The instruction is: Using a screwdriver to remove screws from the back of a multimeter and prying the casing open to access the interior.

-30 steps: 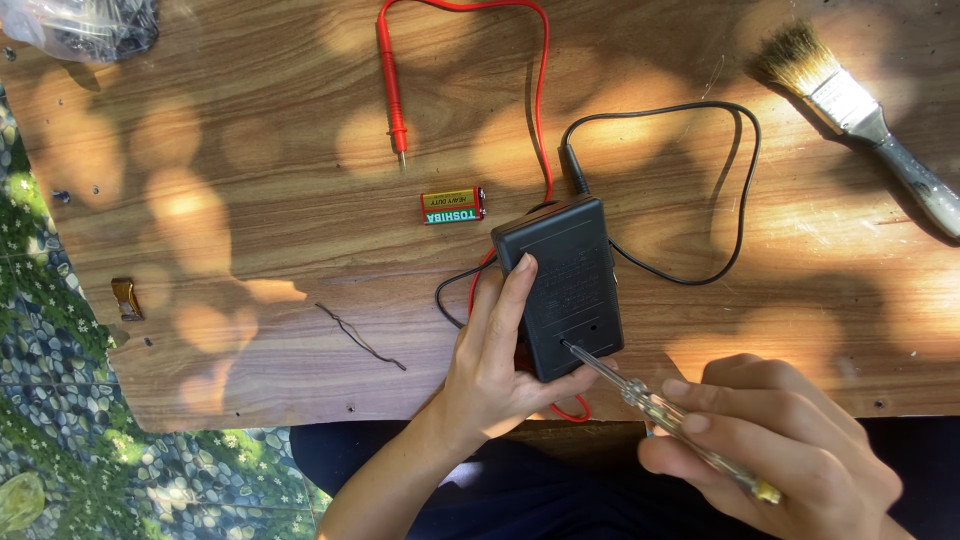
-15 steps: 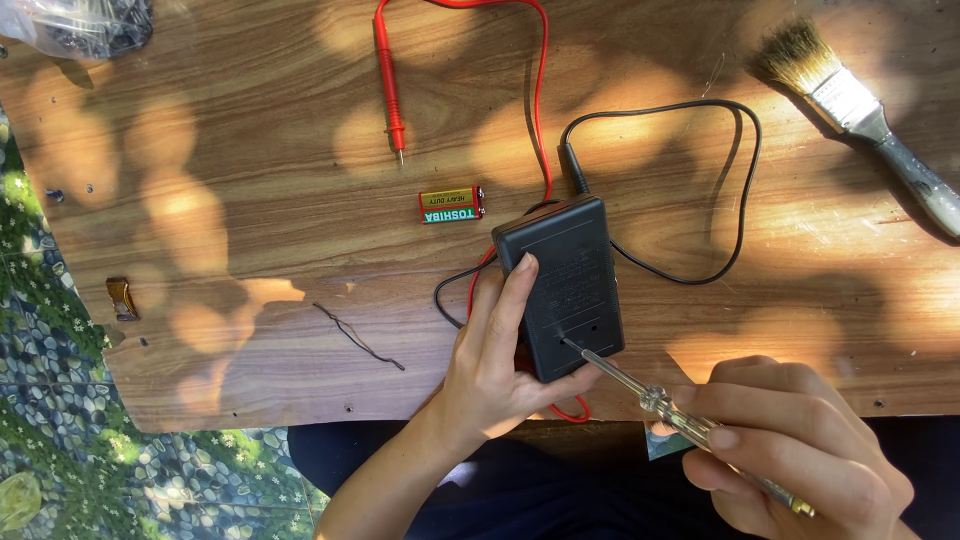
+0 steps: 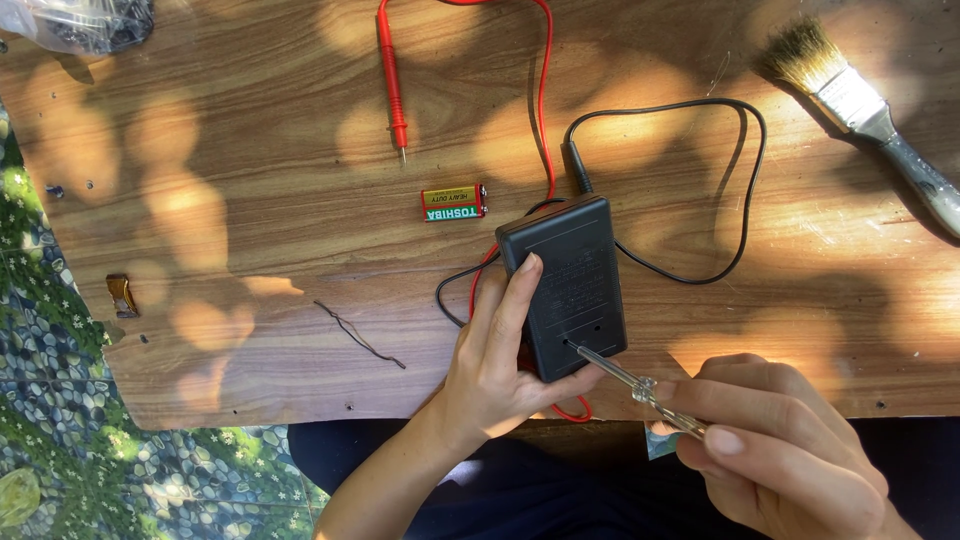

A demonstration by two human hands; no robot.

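A black box-shaped meter (image 3: 570,275) lies face down near the front edge of a wooden table (image 3: 250,220). My left hand (image 3: 495,360) grips its left side and lower corner, index finger stretched along the edge. My right hand (image 3: 775,440) holds a small screwdriver with a clear handle (image 3: 640,388); its metal tip rests in a hole at the meter's lower back. A red probe (image 3: 392,85) and its red lead, plus a black lead (image 3: 735,200), run from the meter.
A small rectangular battery (image 3: 453,201) lies just left of the meter. A paintbrush (image 3: 860,105) sits at the far right, a plastic bag (image 3: 85,20) at the far left corner, a thin wire scrap (image 3: 358,335) and a brown clip (image 3: 122,295) near the left edge.
The screwdriver tip has moved from the meter's right edge onto the hole in its lower back. My right hand has shifted slightly lower and rightward. My left hand keeps its grip.
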